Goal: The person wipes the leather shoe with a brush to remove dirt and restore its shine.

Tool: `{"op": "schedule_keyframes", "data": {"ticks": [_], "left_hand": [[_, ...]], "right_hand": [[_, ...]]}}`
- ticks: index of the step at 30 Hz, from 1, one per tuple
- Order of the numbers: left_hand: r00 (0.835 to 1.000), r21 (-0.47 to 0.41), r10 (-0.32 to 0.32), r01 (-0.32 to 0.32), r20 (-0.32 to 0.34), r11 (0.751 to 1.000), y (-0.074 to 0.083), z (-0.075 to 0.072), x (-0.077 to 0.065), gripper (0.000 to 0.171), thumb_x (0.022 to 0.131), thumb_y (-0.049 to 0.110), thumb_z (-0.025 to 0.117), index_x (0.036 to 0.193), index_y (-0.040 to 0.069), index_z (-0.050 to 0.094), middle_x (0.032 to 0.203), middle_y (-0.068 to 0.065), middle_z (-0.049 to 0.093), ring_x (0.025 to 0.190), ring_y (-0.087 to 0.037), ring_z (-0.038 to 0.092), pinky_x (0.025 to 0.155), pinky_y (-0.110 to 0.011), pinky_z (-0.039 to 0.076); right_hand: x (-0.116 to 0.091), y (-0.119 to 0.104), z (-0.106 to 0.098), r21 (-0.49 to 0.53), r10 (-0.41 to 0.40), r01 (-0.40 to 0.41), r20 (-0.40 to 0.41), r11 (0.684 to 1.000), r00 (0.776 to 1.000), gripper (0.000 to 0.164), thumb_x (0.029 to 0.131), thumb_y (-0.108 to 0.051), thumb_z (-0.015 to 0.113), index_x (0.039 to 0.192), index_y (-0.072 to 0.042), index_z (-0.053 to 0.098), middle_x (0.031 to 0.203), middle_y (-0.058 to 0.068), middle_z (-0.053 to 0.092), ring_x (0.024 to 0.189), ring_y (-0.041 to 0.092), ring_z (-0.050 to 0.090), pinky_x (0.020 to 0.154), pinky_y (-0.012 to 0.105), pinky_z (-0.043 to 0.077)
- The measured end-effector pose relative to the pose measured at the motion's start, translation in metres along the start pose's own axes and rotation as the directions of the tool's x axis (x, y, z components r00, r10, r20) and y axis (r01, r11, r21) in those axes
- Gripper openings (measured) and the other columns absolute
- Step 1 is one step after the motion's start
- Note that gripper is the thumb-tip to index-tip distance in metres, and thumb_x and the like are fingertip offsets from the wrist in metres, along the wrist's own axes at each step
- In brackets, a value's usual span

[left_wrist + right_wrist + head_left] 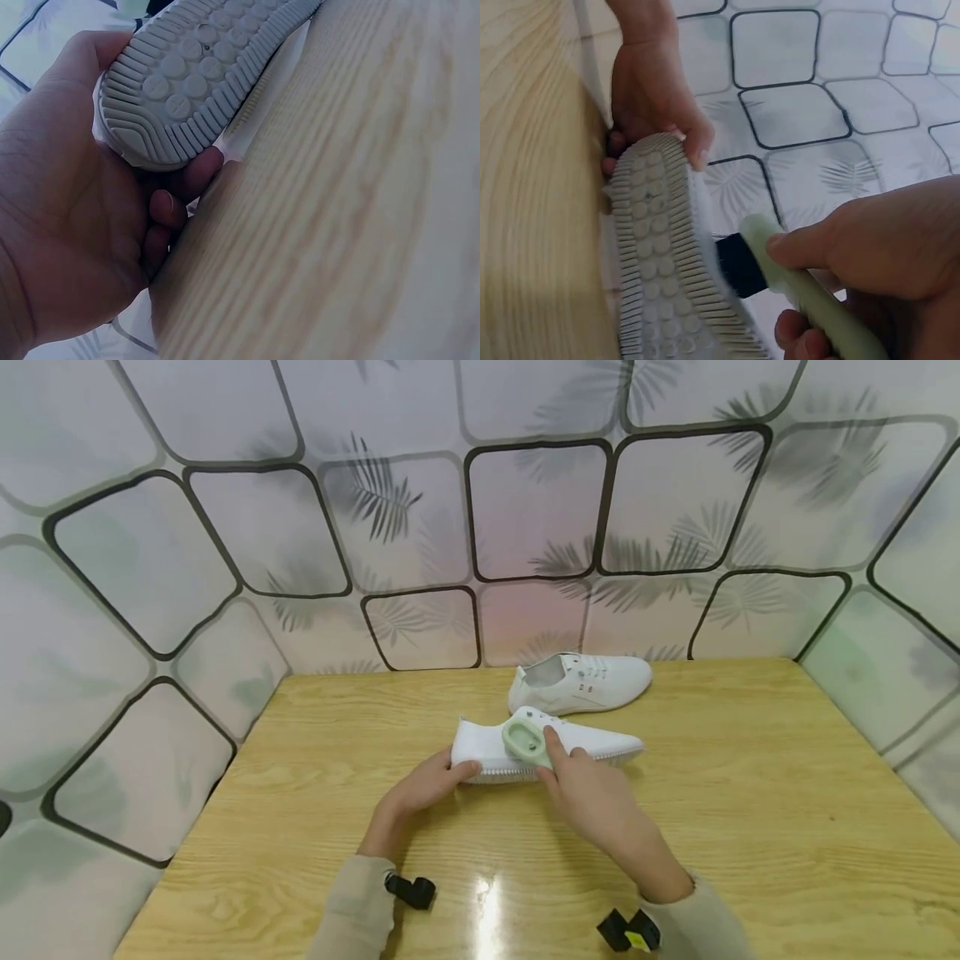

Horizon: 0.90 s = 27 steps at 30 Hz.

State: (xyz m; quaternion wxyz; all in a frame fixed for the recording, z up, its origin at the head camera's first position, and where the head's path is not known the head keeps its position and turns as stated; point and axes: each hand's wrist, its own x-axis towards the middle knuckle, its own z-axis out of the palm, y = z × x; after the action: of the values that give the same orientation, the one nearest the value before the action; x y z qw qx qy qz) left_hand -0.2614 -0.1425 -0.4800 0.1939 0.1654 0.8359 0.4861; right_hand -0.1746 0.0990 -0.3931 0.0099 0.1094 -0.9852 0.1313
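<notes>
A white lace-up shoe [480, 743] lies tipped on its side, its ridged sole [180, 82] turned toward me. My left hand [431, 785] grips it at the heel, thumb on the near edge and fingers tucked beneath. In my right hand [596, 793] is a pale green brush [810, 300], its handle held with the index finger stretched along it. The brush's dark bristles [739, 266] press against the side of the shoe, just above the sole's edge. Part of the right palm is hidden in the right wrist view.
Just behind, a second white shoe [615, 681] stands upright on the wooden table [750, 827], its toe to the right. A patterned wall covering [420, 543] rises at the table's back edge and along both sides.
</notes>
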Motion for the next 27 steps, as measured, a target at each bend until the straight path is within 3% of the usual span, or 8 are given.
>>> {"op": "schedule_keyframes", "data": {"ticks": [4,10,16,22,27], "left_hand": [[1.0,-0.004,0.001,-0.001,-0.004,1.0,0.0007,0.0004,0.0005,0.054,0.1,0.042,0.054,0.14,0.007,0.05,0.127,-0.009,0.06,0.116,-0.021,0.055,0.106,-0.048,0.038],[1.0,-0.017,-0.001,0.001,0.007,1.0,0.0022,0.0007,0.0002,0.056,0.099,0.042,0.054,0.143,0.007,0.047,0.129,-0.009,0.059,0.118,-0.022,0.054,0.107,-0.048,0.037],[1.0,-0.021,0.013,-0.012,0.01,1.0,0.0006,-0.0003,0.0008,0.051,0.1,0.04,0.053,0.139,0.007,0.051,0.125,-0.008,0.061,0.114,-0.021,0.055,0.105,-0.046,0.038],[1.0,-0.019,0.01,-0.009,0.018,1.0,0.0008,-0.0002,0.0013,0.053,0.1,0.041,0.053,0.14,0.007,0.049,0.126,-0.008,0.06,0.114,-0.02,0.054,0.105,-0.046,0.038],[1.0,-0.025,0.012,-0.012,0.009,1.0,0.003,0.0001,-0.0003,0.054,0.101,0.041,0.052,0.142,0.007,0.048,0.128,-0.008,0.059,0.116,-0.02,0.053,0.106,-0.047,0.038]], "right_hand": [[0.0014,0.0011,-0.0004,0.014,-0.024,0.024,0.015,1.0,1.0,0.059,0.102,-0.032,0.055,0.151,-0.002,0.038,0.085,0.016,0.062,0.058,0.02,0.054,0.048,0.036,0.044],[-0.0006,0.0025,-0.0041,0.03,0.013,-0.014,0.013,0.999,1.0,0.059,0.101,-0.03,0.058,0.149,-0.001,0.041,0.084,0.015,0.063,0.06,0.02,0.054,0.049,0.036,0.044],[0.002,0.0021,-0.0003,0.031,-0.038,0.036,0.035,0.999,0.999,0.06,0.102,-0.031,0.055,0.15,0.001,0.038,0.083,0.015,0.062,0.061,0.019,0.056,0.051,0.037,0.046],[-0.0001,0.0062,-0.0025,0.042,0.009,-0.01,0.024,0.999,1.0,0.059,0.102,-0.029,0.057,0.149,0.001,0.04,0.087,0.016,0.064,0.062,0.019,0.055,0.051,0.036,0.044],[0.001,0.0039,-0.0016,0.059,-0.016,0.014,0.04,0.998,0.999,0.061,0.102,-0.032,0.055,0.151,0.0,0.037,0.085,0.014,0.063,0.058,0.017,0.052,0.05,0.034,0.043]]}}
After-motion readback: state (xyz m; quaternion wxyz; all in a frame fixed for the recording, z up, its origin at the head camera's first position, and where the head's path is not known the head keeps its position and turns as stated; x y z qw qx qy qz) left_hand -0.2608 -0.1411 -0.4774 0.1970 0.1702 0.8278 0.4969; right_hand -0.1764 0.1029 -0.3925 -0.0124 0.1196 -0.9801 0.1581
